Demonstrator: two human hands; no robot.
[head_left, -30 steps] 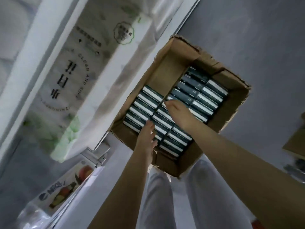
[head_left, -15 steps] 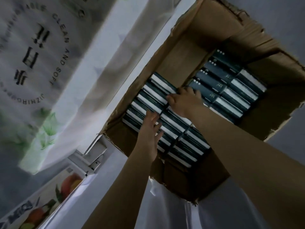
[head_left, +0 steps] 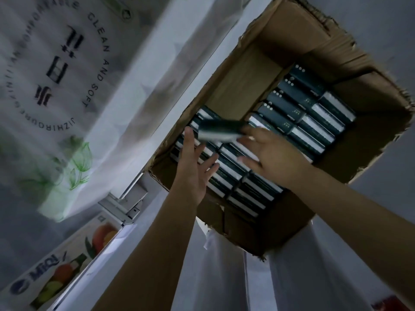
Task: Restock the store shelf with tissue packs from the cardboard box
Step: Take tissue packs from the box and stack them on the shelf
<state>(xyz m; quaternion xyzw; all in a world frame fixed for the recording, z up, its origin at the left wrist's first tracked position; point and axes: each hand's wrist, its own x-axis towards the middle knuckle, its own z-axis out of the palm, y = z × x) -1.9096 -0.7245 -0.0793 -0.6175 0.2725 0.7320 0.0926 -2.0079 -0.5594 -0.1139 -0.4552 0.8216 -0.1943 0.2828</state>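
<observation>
An open cardboard box (head_left: pixel 336 34) stands on the floor in front of my legs. Rows of dark green tissue packs (head_left: pixel 310 122) with white edges fill it. One pack (head_left: pixel 221 130), blurred, is lifted above the rows at the box's left side. My right hand (head_left: pixel 271 158) holds this pack by its right end with the fingertips. My left hand (head_left: pixel 193 164) is just below and left of it, fingers spread and straight, one fingertip beside the pack's left end.
A large white tissue bag (head_left: pixel 67 90) printed "CLEAN AND SOFT" lies on the store shelf at the left, behind a white shelf edge (head_left: pixel 179 70). Below it sits a carton with fruit pictures (head_left: pixel 56 272). My white trousers (head_left: pixel 213 277) and grey floor (head_left: pixel 381 16) flank the box.
My right hand has pulled one pack up out of the rows. My left hand has lifted off the packs and spread its fingers. The view has closed in on the box.
</observation>
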